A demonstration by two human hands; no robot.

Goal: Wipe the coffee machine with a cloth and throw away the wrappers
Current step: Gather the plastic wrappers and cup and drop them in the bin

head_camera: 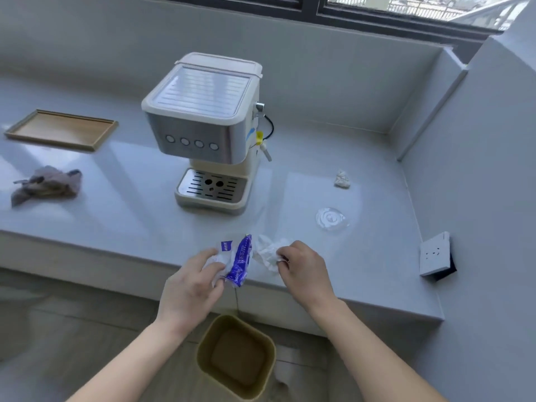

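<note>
A cream and steel coffee machine [203, 132] stands in the middle of the pale counter [116, 216]. At the counter's front edge my left hand [191, 285] grips a crumpled blue and white wrapper [239, 261]. Right beside it my right hand [304, 268] pinches a crumpled white wrapper [266, 252]. A grey-brown cloth [48, 184] lies bunched at the left of the counter. Another crumpled white wrapper [342, 179] lies to the right of the machine. An olive bin [236, 356], open and empty, stands on the floor directly below my hands.
A wooden tray [62, 129] lies at the back left. A clear round lid [331, 218] rests right of the machine. A white wall socket [436, 253] sticks out from the right wall. A window runs along the top.
</note>
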